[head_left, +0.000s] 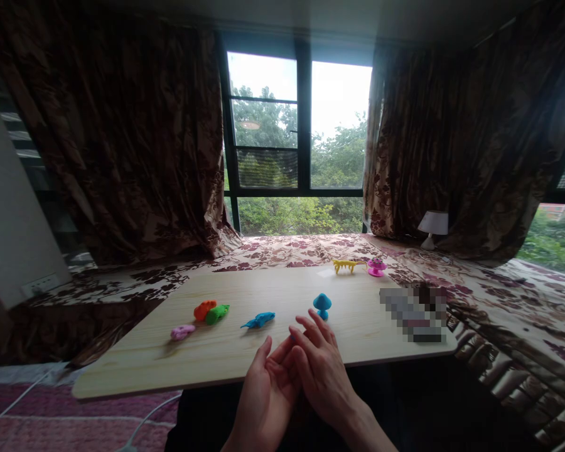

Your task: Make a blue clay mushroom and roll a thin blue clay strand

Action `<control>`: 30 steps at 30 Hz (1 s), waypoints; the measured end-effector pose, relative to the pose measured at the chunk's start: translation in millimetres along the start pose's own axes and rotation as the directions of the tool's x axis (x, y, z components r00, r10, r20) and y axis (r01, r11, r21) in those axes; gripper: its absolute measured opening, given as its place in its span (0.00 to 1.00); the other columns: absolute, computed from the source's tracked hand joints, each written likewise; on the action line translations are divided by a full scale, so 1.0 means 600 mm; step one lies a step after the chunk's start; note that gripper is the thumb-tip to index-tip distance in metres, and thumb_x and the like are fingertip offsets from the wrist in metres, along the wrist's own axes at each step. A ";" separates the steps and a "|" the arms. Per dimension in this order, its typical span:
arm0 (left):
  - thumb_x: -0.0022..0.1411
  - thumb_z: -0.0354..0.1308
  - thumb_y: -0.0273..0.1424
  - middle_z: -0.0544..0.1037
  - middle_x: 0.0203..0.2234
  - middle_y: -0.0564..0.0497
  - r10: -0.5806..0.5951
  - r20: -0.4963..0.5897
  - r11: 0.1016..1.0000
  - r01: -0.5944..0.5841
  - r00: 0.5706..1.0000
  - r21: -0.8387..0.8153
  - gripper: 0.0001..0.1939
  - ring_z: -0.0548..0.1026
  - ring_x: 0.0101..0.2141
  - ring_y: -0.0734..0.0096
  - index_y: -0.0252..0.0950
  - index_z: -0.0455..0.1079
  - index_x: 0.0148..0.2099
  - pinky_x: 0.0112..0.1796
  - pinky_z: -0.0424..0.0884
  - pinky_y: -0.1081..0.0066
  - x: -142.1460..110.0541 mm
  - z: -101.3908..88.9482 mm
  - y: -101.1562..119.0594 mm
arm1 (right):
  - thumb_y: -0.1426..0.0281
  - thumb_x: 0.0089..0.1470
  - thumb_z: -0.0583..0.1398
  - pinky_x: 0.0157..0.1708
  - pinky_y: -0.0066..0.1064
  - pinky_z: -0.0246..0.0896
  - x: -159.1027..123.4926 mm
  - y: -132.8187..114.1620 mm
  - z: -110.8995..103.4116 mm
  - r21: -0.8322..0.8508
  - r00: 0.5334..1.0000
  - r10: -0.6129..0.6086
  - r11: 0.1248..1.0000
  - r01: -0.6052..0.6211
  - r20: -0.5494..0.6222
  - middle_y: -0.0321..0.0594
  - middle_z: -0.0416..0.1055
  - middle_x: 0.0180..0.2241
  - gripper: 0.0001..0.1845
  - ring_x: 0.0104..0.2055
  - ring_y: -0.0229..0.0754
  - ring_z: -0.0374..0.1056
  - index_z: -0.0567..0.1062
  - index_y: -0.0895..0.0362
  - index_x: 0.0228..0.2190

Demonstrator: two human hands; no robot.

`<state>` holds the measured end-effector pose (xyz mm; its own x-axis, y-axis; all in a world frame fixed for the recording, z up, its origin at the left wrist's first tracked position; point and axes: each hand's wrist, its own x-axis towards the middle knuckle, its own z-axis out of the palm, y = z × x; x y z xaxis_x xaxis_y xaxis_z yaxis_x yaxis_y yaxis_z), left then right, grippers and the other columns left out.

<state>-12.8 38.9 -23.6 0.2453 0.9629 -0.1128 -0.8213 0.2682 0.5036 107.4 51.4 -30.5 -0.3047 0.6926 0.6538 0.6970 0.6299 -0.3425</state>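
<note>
My left hand is palm up just over the near edge of the pale wooden board. Across it lies my right hand, its fingers stretched over the left palm and fingers. A tiny dark blue speck shows between the fingers; whatever else lies between the hands is hidden. Just beyond my right fingertips stands a blue clay mushroom. Left of the hands lies a flat, pointed blue clay piece. Further left are orange, green and pink clay lumps, the orange and green touching.
At the board's far edge stand a yellow long-bodied clay figure with legs and a dotted pink clay mushroom. A blurred-out object covers the board's right end. Beyond are a floral-covered ledge, a small lamp, curtains and a window.
</note>
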 end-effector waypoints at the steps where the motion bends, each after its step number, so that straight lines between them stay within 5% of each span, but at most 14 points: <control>1: 0.62 0.50 0.33 0.79 0.36 0.38 -0.008 0.010 1.000 0.008 1.000 0.005 0.17 0.78 0.34 0.61 0.28 0.69 0.48 0.35 0.75 0.63 0.000 0.001 0.001 | 0.72 0.60 0.50 0.58 0.52 0.47 0.000 0.000 0.000 -0.008 1.000 0.014 1.000 -0.014 -0.013 0.42 0.59 0.58 0.19 0.64 0.51 0.42 0.67 0.53 0.52; 30: 0.64 0.46 0.37 0.77 0.41 0.38 -0.058 0.165 0.997 0.064 0.985 -0.032 0.20 0.77 0.38 0.60 0.31 0.66 0.53 0.39 0.73 0.61 -0.012 0.018 0.013 | 0.69 0.58 0.53 0.59 0.54 0.41 0.007 0.001 -0.014 -0.063 0.992 -0.116 0.991 0.120 0.058 0.43 0.52 0.62 0.22 0.65 0.54 0.37 0.64 0.54 0.54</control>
<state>-15.4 34.1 -9.3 0.3740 0.9274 0.0017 -0.8198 0.3298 0.4681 112.0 52.0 -22.2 -0.4208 0.6339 0.6490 0.6948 0.6851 -0.2186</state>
